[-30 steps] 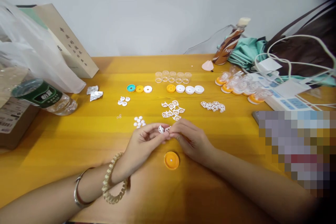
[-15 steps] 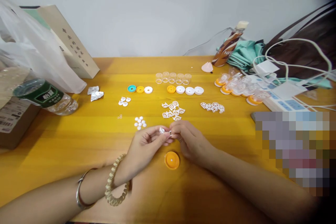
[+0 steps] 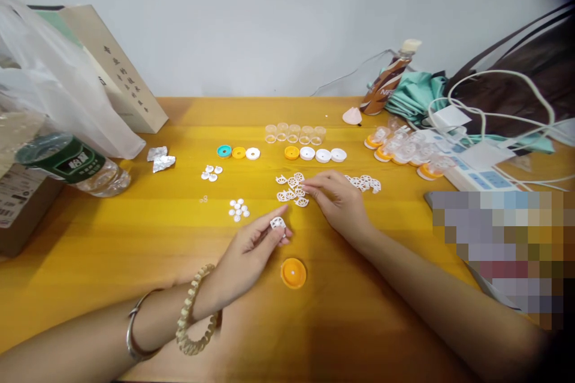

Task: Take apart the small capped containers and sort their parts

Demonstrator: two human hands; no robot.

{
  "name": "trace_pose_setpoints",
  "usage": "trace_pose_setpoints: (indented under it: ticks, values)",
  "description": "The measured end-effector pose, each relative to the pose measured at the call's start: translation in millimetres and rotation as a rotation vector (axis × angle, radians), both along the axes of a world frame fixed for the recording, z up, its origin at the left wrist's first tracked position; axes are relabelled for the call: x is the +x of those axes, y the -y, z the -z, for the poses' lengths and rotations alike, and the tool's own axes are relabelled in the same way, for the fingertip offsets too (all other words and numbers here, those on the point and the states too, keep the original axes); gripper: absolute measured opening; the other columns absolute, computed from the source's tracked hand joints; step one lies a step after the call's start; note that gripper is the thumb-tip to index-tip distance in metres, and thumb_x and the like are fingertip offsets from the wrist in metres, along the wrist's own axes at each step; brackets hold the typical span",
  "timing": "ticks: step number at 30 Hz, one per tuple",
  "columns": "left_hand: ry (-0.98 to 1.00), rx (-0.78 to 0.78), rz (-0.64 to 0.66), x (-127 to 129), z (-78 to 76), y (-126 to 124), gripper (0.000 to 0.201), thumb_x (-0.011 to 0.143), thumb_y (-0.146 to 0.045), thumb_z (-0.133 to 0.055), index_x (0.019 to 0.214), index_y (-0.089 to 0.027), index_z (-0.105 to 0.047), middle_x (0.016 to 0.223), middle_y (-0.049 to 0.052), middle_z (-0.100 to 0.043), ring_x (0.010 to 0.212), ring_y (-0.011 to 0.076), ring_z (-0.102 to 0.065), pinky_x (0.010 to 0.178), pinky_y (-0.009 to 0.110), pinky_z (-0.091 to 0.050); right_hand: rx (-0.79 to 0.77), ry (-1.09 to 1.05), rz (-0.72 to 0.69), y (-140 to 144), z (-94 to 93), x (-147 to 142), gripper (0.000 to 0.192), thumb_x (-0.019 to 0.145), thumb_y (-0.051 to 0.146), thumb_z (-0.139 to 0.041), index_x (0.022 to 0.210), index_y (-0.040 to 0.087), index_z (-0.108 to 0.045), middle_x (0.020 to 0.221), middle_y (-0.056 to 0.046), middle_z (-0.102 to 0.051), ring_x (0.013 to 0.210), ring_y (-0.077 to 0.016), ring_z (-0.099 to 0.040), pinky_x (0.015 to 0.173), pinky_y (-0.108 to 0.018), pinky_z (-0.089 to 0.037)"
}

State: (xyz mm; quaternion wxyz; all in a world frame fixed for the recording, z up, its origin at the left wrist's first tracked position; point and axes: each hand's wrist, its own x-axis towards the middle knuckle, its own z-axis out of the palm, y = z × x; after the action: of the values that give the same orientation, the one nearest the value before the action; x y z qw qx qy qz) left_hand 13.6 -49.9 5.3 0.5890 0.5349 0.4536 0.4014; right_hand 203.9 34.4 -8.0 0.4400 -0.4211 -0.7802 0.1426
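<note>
1. Currently the left hand (image 3: 251, 248) pinches one small white wheel-shaped piece (image 3: 278, 223) between thumb and fingertips, raised just above the yellow table (image 3: 135, 239), near the middle of the view.
2. Right hand (image 3: 344, 203) lies at 1 o'clock from the left hand, fingers loosely spread and reaching into the heap of white wheel pieces (image 3: 291, 188). Whether it has one pinched I cannot tell.
3. One orange cap (image 3: 293, 273) sits alone at 5 o'clock from the held piece, hollow side up, apart from both hands.
4. Finished-looking stock: a cluster of clear cups on orange bases (image 3: 404, 149) at 2 o'clock, near the power strip (image 3: 476, 173).
5. Unassembled stock: row of clear cups (image 3: 295, 133) at 12 o'clock; coloured and white caps (image 3: 287, 153) in a line just before them; a second heap of wheels (image 3: 366, 182) just right of the right hand; small white discs (image 3: 238, 209) at 10 o'clock.
6. Judgement: the work looks partway through. Several units appear built; five cups, about seven caps and many wheels remain loose.
</note>
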Motion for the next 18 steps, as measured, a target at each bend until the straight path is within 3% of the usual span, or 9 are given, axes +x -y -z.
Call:
trace_pose_setpoints:
  ticks: [5, 12, 18]
  values:
    - [0.007, 0.000, 0.014, -1, 2.9, 0, 0.041, 0.090, -0.031, -0.049, 0.130, -0.020, -0.046, 0.091, 0.004, -0.062, 0.085, 0.0127, -0.057, 0.084, 0.027, -0.044, -0.017, 0.036, -0.003, -3, 2.2, -1, 0.015, 0.084, 0.022, -0.056, 0.089, 0.026, -0.070, 0.080, -0.003, -0.063, 0.076, -0.0183, -0.057, 0.071, -0.035, -0.047]
    - [0.131, -0.006, -0.019, 2, 3.5, -2, 0.029, 0.088, -0.025, -0.053, 0.115, -0.018, -0.047, 0.084, 0.002, -0.062, 0.080, 0.0106, -0.057, 0.080, 0.024, -0.043, -0.017, -0.035, 0.010, 4, -3.7, -1, 0.013, 0.085, 0.022, -0.055, 0.091, 0.022, -0.067, 0.087, -0.005, -0.065, 0.083, -0.0194, -0.059, 0.077, -0.036, -0.046]
    - [0.190, 0.004, -0.027, 3, 6.0, -2, 0.018, 0.084, -0.026, -0.059, 0.093, -0.018, -0.046, 0.082, 0.001, -0.062, 0.078, 0.0109, -0.058, 0.077, 0.025, -0.043, -0.168, -0.129, -0.207, 34, -19.4, -12, 0.009, 0.085, 0.021, -0.054, 0.083, 0.021, -0.063, 0.077, -0.002, -0.065, 0.071, -0.0138, -0.059, 0.065, -0.027, -0.047]
